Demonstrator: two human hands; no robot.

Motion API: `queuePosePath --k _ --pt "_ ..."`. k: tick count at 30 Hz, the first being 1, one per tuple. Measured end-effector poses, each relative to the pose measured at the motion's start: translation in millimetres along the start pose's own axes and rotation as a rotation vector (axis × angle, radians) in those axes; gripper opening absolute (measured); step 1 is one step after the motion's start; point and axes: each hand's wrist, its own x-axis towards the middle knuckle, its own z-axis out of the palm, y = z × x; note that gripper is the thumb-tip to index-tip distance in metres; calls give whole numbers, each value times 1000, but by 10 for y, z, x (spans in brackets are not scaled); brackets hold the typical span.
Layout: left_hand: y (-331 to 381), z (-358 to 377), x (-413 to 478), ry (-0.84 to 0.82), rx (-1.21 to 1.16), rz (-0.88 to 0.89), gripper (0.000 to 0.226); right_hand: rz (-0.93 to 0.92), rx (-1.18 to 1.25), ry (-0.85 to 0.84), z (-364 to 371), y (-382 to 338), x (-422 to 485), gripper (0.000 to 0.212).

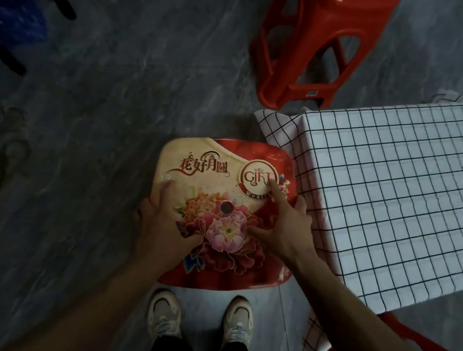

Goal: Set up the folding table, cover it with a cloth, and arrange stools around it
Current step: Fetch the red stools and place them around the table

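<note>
Stool (pixel 212 156) on floor, just beside covered surface's (pixel 394 192) left edge. Left grip (pixel 162 219), right grip (pixel 285 224) spread flat on seat, clamping nothing. Judgement: press evenly, square seat to that edge.

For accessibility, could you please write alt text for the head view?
A person's left hand and right hand rest on the flower-printed seat of a red stool, beside a draped checked tablecloth; a second red stool stands beyond.
</note>
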Motion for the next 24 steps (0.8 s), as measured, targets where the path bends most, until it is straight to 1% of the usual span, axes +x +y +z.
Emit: queuePosePath --k 5,7,10,13,17,24 --pt "-102 -5 -121 30 51 -41 126 -56 -82 -83 -15 -125 148 112" --pt "-105 -5 -135 26 43 -44 125 -53 -109 -87 4 -145 164 115" --pt "-78 -18 -131 -5 50 -67 125 -31 -77 -77 16 -166 155 115" --pt "-12 -68 -105 -43 110 -102 124 -25 -50 -92 10 -167 144 115" --pt "45 -117 -45 -71 124 -133 121 -47 -28 -100 16 -124 152 114" --pt "34 -107 -9 -97 80 -158 129 -113 -18 -91 28 -6 189 112"
